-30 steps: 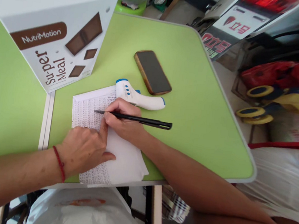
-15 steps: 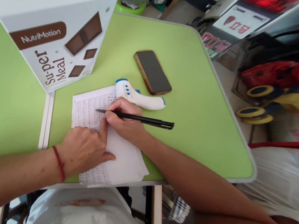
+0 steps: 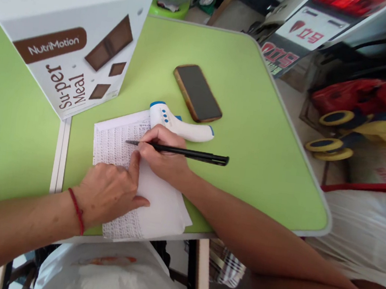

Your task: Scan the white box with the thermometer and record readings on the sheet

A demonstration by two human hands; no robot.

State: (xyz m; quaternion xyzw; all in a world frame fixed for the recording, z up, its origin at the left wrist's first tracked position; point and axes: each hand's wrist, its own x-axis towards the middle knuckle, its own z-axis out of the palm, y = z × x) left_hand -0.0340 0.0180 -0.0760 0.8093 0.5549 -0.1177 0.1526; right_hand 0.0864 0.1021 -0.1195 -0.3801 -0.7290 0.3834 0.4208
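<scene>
Between the thumb and fingers of my right hand (image 3: pixel 165 153) is a black pen (image 3: pixel 202 156), its tip pointing left at the written lines. Handwriting covers the left part of the paper sheets (image 3: pixel 162 206); the lower right is blank. My left hand (image 3: pixel 111 191) rests on the sheets, index finger and thumb stretched out, the other fingers partly hidden under the palm; it holds nothing. A white and blue infrared thermometer (image 3: pixel 187 130) lies across the top edge of the paper, just beyond my right hand.
A phone (image 3: pixel 197 93) lies face up beyond the thermometer. At the left stands a big white NutriMotion box (image 3: pixel 70 54) on the green table (image 3: pixel 261 162). Past the table's right edge are yellow-handled scissors (image 3: pixel 333 147) and a red bag (image 3: pixel 367 98).
My right hand and the pen have shifted slightly to the right along the paper. My left hand stays in place.
</scene>
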